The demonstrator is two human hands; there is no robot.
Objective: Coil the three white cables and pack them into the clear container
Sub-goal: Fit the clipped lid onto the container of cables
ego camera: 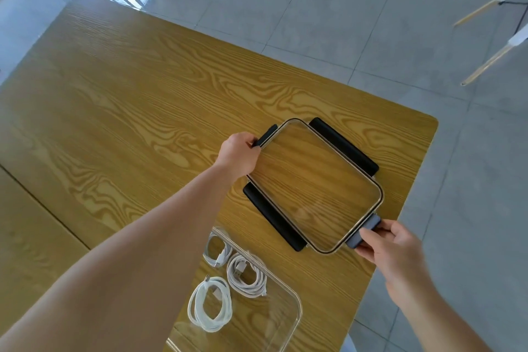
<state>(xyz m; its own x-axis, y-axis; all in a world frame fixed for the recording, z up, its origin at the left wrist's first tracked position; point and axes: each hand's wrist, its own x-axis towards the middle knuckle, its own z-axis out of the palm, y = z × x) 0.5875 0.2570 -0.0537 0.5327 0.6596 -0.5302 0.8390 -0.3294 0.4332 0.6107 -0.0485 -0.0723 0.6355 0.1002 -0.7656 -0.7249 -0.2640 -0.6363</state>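
Cables point(210, 304): three white coils, soft and light, lie inside the clear container point(297, 301) at the near table point(114, 94) edge. Left hand point(238, 154) and right hand point(395, 243) grip the clear lid point(314, 186) by opposite end clasps; probably rigid, slippery.

Both hands gripping clear lid point(314, 183) by end clips, left hand point(238, 156), right hand point(385, 243), three coiled cables point(225, 280) in container point(297, 303)
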